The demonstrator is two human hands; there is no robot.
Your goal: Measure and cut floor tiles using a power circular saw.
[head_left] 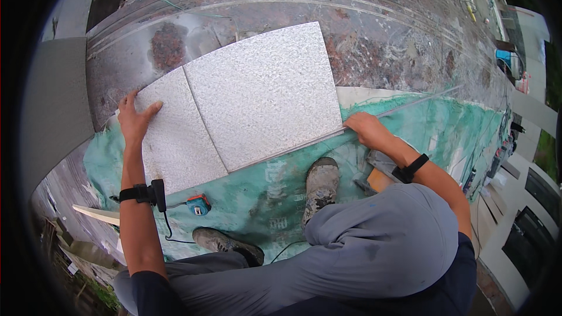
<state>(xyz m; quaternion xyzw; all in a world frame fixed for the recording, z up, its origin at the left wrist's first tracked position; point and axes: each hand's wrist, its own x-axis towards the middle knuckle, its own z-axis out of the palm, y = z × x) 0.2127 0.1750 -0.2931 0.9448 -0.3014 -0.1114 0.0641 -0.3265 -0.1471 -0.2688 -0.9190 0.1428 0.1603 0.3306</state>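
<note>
Two speckled light-grey slabs lie edge to edge in front of me: a narrower slab (170, 131) at left and a larger slab (266, 90) at right, with a thin straight seam between them. My left hand (137, 118) rests at the narrower slab's far left edge, thumb spread from the fingers. My right hand (369, 129) is closed at the larger slab's near right corner, its fingertips on a long thin grey strip (418, 100). This strip runs along the slab's near edge and out to the right, partly hidden by the hand.
Green sheeting (278, 199) covers the ground under my boots (322, 184). A small teal-and-black device (199, 205) sits near the narrower slab. A grey tool with an orange part (380, 180) lies by my right knee. Stained stone flooring (380, 41) stretches beyond the slabs.
</note>
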